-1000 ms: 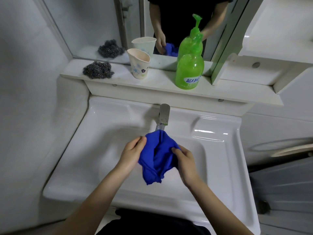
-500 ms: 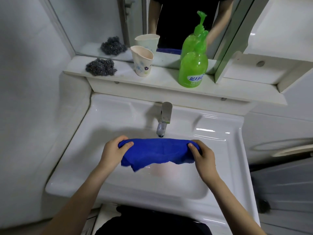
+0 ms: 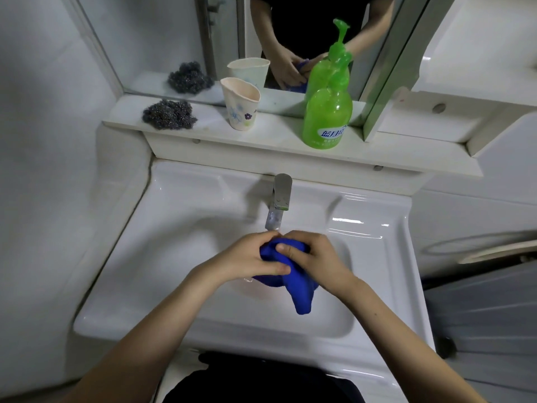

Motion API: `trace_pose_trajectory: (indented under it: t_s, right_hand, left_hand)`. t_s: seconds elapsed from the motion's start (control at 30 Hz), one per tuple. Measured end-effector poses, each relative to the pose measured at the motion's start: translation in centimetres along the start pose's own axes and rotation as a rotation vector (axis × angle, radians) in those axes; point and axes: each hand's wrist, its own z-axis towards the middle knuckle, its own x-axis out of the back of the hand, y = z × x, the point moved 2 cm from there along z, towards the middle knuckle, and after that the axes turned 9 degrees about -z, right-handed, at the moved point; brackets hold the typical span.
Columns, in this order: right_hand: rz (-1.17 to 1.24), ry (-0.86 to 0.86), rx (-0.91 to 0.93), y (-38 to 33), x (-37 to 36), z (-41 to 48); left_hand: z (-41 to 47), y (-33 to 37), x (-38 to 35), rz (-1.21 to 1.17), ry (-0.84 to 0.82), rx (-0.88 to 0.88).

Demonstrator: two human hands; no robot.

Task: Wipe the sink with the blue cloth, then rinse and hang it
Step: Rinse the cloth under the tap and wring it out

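at frame centre my left hand (image 3: 250,255) and right hand (image 3: 318,257) both clench the bunched blue cloth (image 3: 300,296), held just under the tap (image 3: 281,196) over the sink (image 3: 186,245). a tail of cloth hangs lower right. the shelf (image 3: 276,135) above holds a scrubber (image 3: 168,114), cup (image 3: 241,107) and green soap bottle (image 3: 327,120).

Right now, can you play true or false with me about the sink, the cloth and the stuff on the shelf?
1. The left hand and right hand both grip the blue cloth above the sink. True.
2. The green soap bottle stands left of the cup. False: it stands to the cup's right, on the shelf.
3. A wire scrubber lies on the shelf, left of the cup. True.
4. The cloth is hanging up to dry. False: it is bunched between the hands.
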Motion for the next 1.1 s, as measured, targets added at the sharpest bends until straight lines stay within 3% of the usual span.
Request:
trace_pose_trajectory:
  t_s: [0.1,0.17,0.27,0.5,0.6,0.67,0.77,0.9,1.1]
  right_hand:
    - [0.342,0.206,-0.177,1.9,1.2,-0.7]
    - [0.542,0.117,-0.303,4.3,0.8,-1.6]
    - [0.583,-0.100,-0.401,6.7,-1.4,-3.5]
    - [0.539,-0.082,-0.414,7.8,-2.6,-3.7]
    - [0.808,-0.008,-0.373,7.2,-1.9,-2.9]
    - [0.907,0.009,-0.378,7.1,-2.3,-2.6]
    - [0.598,0.006,-0.489,6.9,-3.9,-2.2]
    - [0.322,0.182,-0.472,6.5,-4.7,-2.2]
    - [0.182,0.275,-0.316,2.8,-4.6,-3.1]
  left_hand:
    - [1.0,-0.1,-0.3,-0.084,0.137,-0.015]
    - [1.1,-0.3,-0.9,-0.171,0.191,-0.035]
    - [0.6,-0.9,-2.0,-0.242,0.245,-0.035]
    - [-1.1,-1.4,-1.1,-0.345,0.406,-0.071]
    - [-1.7,-1.6,0.3,-0.478,0.498,-0.061]
    - [-1.3,-2.6,0.7,-0.658,0.582,0.051]
    - [-0.5,-5.1,0.5,-0.761,0.603,0.284]
    - [-1.2,-7.4,0.3,-0.590,0.544,0.435]
    - [-2.4,-5.0,2.8,-0.206,0.559,0.212]
